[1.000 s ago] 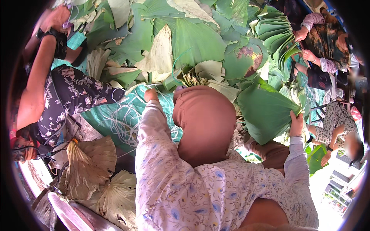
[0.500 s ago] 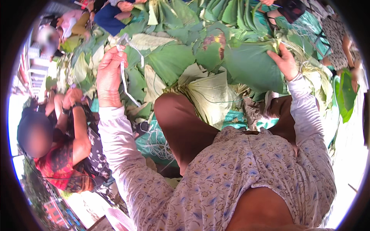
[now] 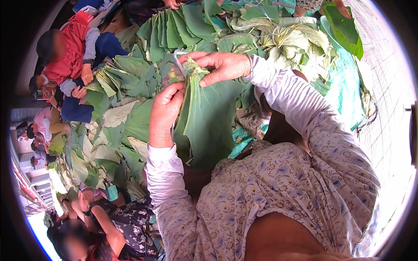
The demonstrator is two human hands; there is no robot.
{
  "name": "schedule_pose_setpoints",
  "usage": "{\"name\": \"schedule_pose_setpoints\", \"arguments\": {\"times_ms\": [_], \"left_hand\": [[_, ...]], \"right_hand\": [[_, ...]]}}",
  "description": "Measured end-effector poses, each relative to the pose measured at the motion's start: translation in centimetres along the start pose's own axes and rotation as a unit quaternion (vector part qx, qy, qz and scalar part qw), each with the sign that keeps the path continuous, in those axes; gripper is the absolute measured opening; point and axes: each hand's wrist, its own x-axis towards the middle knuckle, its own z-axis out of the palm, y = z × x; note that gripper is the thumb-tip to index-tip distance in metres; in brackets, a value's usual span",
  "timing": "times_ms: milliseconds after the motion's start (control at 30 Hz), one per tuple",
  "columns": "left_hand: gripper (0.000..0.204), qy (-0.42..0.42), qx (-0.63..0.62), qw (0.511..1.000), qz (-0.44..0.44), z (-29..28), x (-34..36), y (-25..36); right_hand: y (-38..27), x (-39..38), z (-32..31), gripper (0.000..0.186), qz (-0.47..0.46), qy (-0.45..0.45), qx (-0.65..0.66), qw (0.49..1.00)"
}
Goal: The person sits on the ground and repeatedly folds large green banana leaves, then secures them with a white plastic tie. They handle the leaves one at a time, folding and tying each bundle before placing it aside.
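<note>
A folded bundle of large green leaves [image 3: 213, 117], which look like lotus leaves, hangs in front of me, its gathered pale top upward. Around that top my right hand [image 3: 228, 67] is closed, fingers behind and thumb on the near side. My left hand [image 3: 164, 111] is pinched against the bundle's left edge. A thin white strip [image 3: 177, 61] loops over behind the gathered top and runs down toward my left fingertips, where its end is hidden.
Fanned stacks of green leaves [image 3: 172, 28] and loose leaves [image 3: 135, 119] cover the ground ahead and left. Pale dried leaves [image 3: 291, 39] lie on turquoise sheeting [image 3: 346, 93] at right. One person in red [image 3: 72, 45] sits far left; another in dark floral clothing [image 3: 128, 222] is near left.
My hands, wide apart before, have come together at the leaf bundle. The leaves have swung left and folded upright in my right hand. The strip, raised in my left hand earlier, is now at their top.
</note>
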Motion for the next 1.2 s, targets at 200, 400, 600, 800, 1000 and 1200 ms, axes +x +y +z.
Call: {"name": "schedule_pose_setpoints", "arguments": {"times_ms": [200, 400, 600, 800, 1000, 1200], "left_hand": [[0.042, -0.088, -0.145, 0.985, -0.031, -2.5, 0.4, -3.8], [0.046, -0.102, 0.108, 0.988, 0.034, -1.3, 0.0, -4.2], [0.03, -0.08, 0.103, 0.991, 0.006, -1.5, -0.8, -4.3], [0.026, -0.101, 0.04, 0.99, -0.087, -3.0, -1.0, -4.5], [0.026, -0.132, 0.044, 0.986, -0.095, -4.3, -0.7, -4.2], [0.024, -0.013, 0.114, 0.992, -0.059, -6.1, 0.0, -4.5]], "right_hand": [[2.0, 0.9, 0.1, 0.033, -0.013, 0.035, -0.092, 0.995], [1.7, 1.9, 1.8, 0.032, 0.027, -0.028, -0.045, 0.998], [3.1, 2.4, 2.5, 0.045, 0.109, -0.054, 0.275, 0.954], [3.5, 2.4, 1.0, 0.021, 0.078, 0.196, 0.461, 0.862], [3.4, 1.1, -2.1, 0.017, 0.003, 0.342, 0.474, 0.811], [2.9, 0.0, -5.5, 0.015, 0.032, 0.381, 0.449, 0.808]]}}
